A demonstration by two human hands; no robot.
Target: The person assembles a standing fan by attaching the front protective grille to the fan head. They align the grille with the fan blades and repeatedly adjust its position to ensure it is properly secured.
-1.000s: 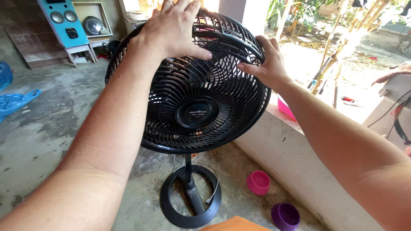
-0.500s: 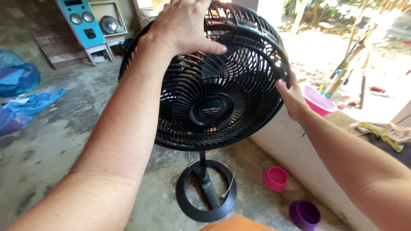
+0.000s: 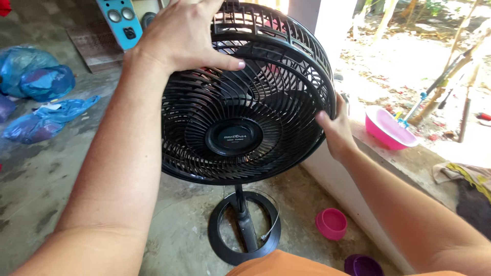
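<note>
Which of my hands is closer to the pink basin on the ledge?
Right. The right hand grips the fan grille's right edge, beside the pink basin; the left hand rests on the grille's top, farther away.

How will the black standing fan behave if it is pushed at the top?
The black fan probably tips easily: its big head sits on a thin pole above a small ring base. The thin-ribbed grille likely flexes under the left hand.
</note>
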